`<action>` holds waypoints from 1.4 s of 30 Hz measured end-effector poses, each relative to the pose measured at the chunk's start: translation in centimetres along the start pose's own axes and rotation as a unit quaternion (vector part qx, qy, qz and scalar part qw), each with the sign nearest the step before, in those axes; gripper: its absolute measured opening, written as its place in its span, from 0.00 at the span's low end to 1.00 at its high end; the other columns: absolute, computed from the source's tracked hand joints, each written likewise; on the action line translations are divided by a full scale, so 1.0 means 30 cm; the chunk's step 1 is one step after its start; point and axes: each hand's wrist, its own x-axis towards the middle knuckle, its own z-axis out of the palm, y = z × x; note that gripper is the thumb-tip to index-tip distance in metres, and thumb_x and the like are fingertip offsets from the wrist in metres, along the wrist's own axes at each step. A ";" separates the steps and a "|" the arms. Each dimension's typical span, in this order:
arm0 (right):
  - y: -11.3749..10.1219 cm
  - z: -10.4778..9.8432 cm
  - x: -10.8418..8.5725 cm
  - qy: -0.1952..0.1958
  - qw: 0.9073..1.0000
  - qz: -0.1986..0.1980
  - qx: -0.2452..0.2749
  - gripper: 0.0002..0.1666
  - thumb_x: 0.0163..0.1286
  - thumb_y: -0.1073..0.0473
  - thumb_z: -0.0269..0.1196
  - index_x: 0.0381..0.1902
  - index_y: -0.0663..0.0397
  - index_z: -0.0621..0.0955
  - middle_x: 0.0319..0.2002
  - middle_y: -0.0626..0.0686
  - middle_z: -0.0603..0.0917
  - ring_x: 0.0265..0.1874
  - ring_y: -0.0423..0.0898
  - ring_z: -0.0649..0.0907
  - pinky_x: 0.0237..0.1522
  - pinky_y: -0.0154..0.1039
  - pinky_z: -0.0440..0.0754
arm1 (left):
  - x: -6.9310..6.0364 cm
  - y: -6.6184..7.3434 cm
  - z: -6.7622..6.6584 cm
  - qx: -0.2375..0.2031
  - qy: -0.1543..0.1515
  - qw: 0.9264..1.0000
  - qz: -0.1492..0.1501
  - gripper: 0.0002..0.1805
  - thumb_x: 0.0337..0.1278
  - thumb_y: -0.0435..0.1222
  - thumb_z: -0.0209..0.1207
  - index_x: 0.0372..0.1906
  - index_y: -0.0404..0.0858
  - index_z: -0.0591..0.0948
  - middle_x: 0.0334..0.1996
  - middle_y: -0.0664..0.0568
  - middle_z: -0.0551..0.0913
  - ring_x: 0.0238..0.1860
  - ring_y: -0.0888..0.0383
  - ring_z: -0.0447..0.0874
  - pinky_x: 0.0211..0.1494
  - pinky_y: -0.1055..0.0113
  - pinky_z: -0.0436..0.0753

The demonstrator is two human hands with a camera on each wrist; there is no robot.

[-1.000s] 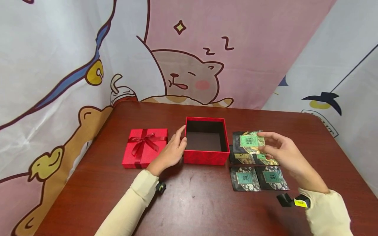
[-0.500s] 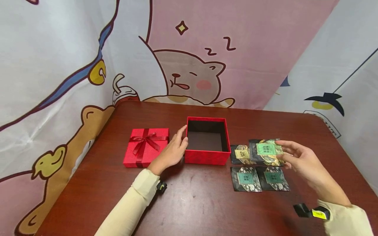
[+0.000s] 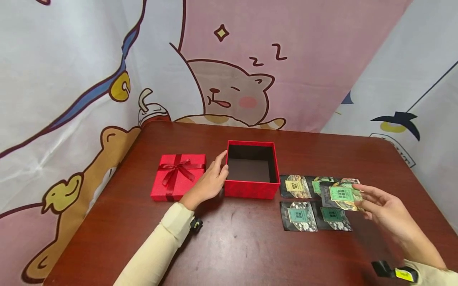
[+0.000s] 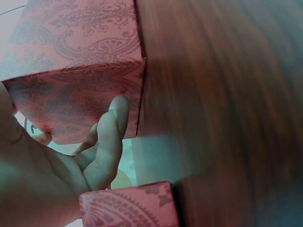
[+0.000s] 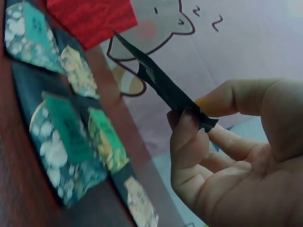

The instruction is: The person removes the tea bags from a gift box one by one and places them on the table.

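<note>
My right hand [image 3: 388, 208] pinches a flat black packet [image 3: 341, 196] with a light green label by its right edge, between thumb and fingers. It is held above the table; the right wrist view shows this packet [image 5: 161, 82] edge-on. Below and behind it lie a yellow-label packet [image 3: 295, 186], a green-label packet [image 3: 317, 184] and another packet [image 3: 353, 181], mostly hidden. Two teal-label packets [image 3: 300, 215] [image 3: 332, 216] lie nearer me. My left hand [image 3: 209, 180], fingers extended, touches the left side of an uncovered red box [image 3: 250, 190] with a dark interior.
The red lid [image 3: 179, 176] with a dark red ribbon bow lies left of the box, beside my left hand. A dark reddish-brown table [image 3: 232, 246] carries everything. Cartoon-printed cloth [image 3: 304, 59] hangs along the table's back and sides.
My right hand has carried the green-label packet rightward and nearer me, from over the back row's left part. Another packet shows at that row's right end. The left hand stays at the box.
</note>
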 end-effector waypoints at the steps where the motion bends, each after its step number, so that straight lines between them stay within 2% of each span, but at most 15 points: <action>1: 0.013 -0.005 -0.003 0.001 1.000 0.004 0.005 0.23 0.73 0.60 0.61 0.63 0.36 0.75 0.39 0.31 0.80 0.31 0.39 0.80 0.28 0.36 0.79 | 0.001 0.001 0.001 0.000 0.000 1.000 0.002 0.32 0.76 0.47 0.42 0.79 0.51 0.52 0.66 0.41 0.68 0.65 0.47 0.71 0.65 0.46 0.70; 5: 0.060 -0.030 -0.009 0.004 0.999 0.004 0.047 0.23 0.72 0.64 0.60 0.56 0.28 0.77 0.39 0.30 0.82 0.30 0.36 0.80 0.26 0.36 0.78 | 0.002 0.004 0.001 -0.001 0.002 1.000 0.004 0.32 0.75 0.46 0.42 0.79 0.50 0.52 0.65 0.40 0.69 0.64 0.46 0.72 0.65 0.46 0.70; 8: 0.093 -0.048 -0.014 0.007 0.998 0.007 0.057 0.24 0.72 0.66 0.58 0.55 0.27 0.77 0.39 0.30 0.81 0.29 0.37 0.79 0.24 0.37 0.76 | 0.003 0.004 0.001 -0.002 0.004 1.000 0.006 0.32 0.75 0.46 0.42 0.79 0.50 0.52 0.64 0.39 0.70 0.63 0.46 0.72 0.65 0.46 0.70; 10: 0.113 -0.056 -0.016 0.013 0.999 0.016 0.044 0.24 0.72 0.66 0.58 0.55 0.27 0.76 0.38 0.29 0.80 0.27 0.39 0.78 0.24 0.38 0.74 | 0.003 0.003 0.001 -0.003 0.006 1.000 0.007 0.32 0.75 0.46 0.43 0.79 0.50 0.52 0.64 0.39 0.70 0.63 0.46 0.72 0.65 0.47 0.70; 14: 0.149 -0.066 -0.022 0.028 0.999 0.032 0.005 0.24 0.72 0.64 0.56 0.60 0.33 0.73 0.38 0.29 0.78 0.28 0.39 0.77 0.24 0.40 0.74 | 0.002 0.004 0.004 -0.002 0.003 1.000 0.007 0.31 0.76 0.46 0.42 0.79 0.50 0.52 0.65 0.39 0.69 0.65 0.47 0.71 0.65 0.47 0.69; 17: 0.170 -0.069 -0.024 0.038 0.999 0.027 -0.010 0.25 0.72 0.66 0.55 0.61 0.35 0.72 0.37 0.28 0.77 0.27 0.39 0.77 0.24 0.39 0.74 | 0.001 0.002 0.006 -0.004 0.003 1.000 0.008 0.31 0.76 0.46 0.42 0.79 0.50 0.52 0.67 0.39 0.68 0.65 0.46 0.71 0.66 0.47 0.69; 18: 0.175 -0.072 -0.024 0.039 0.999 0.027 -0.008 0.25 0.71 0.66 0.55 0.58 0.31 0.73 0.37 0.28 0.78 0.27 0.38 0.77 0.24 0.39 0.74 | 0.001 0.002 0.006 -0.005 0.004 1.000 0.009 0.31 0.76 0.45 0.42 0.79 0.50 0.53 0.67 0.39 0.68 0.65 0.46 0.71 0.66 0.47 0.69; 24: 0.201 -0.088 -0.027 0.042 0.999 0.026 0.001 0.27 0.70 0.67 0.56 0.52 0.23 0.74 0.37 0.24 0.78 0.28 0.36 0.79 0.24 0.37 0.75 | 0.003 -0.002 0.005 -0.008 0.008 1.000 0.012 0.31 0.76 0.44 0.43 0.79 0.49 0.53 0.68 0.39 0.67 0.67 0.46 0.69 0.67 0.47 0.68; 28: 0.222 -0.102 -0.029 0.049 0.998 0.038 -0.021 0.25 0.70 0.66 0.56 0.55 0.25 0.74 0.38 0.22 0.75 0.29 0.36 0.78 0.25 0.38 0.76 | 0.001 -0.002 0.002 -0.011 0.008 1.000 0.016 0.31 0.76 0.43 0.44 0.79 0.49 0.52 0.69 0.39 0.66 0.68 0.45 0.68 0.67 0.46 0.68; 31: 0.240 -0.114 -0.032 0.053 0.997 0.036 -0.040 0.25 0.71 0.65 0.55 0.59 0.31 0.73 0.38 0.22 0.74 0.28 0.36 0.78 0.25 0.39 0.76 | 0.000 -0.001 0.001 -0.013 0.008 1.000 0.016 0.31 0.76 0.43 0.43 0.78 0.48 0.53 0.69 0.38 0.66 0.68 0.45 0.68 0.67 0.46 0.67; 37: 0.268 -0.129 -0.035 0.047 0.997 0.031 -0.046 0.26 0.70 0.65 0.57 0.54 0.24 0.73 0.36 0.23 0.76 0.26 0.39 0.78 0.23 0.39 0.75 | -0.001 -0.003 0.001 -0.011 0.008 1.000 0.016 0.31 0.76 0.44 0.43 0.78 0.49 0.53 0.67 0.38 0.68 0.68 0.46 0.68 0.67 0.46 0.68; 39: 0.272 -0.131 -0.036 0.046 0.997 0.028 -0.064 0.25 0.71 0.65 0.57 0.57 0.29 0.74 0.36 0.27 0.77 0.25 0.40 0.77 0.23 0.39 0.75 | 0.001 -0.004 0.002 -0.012 0.007 1.000 0.015 0.31 0.76 0.44 0.43 0.79 0.49 0.53 0.67 0.38 0.68 0.68 0.46 0.68 0.67 0.46 0.68; 42: 0.273 -0.131 -0.031 0.045 0.993 0.030 -0.102 0.25 0.71 0.64 0.56 0.65 0.47 0.72 0.38 0.39 0.81 0.25 0.41 0.76 0.24 0.39 0.75 | 0.002 -0.004 0.002 -0.015 0.006 1.000 0.014 0.31 0.76 0.44 0.43 0.79 0.49 0.53 0.66 0.38 0.68 0.67 0.46 0.68 0.67 0.46 0.67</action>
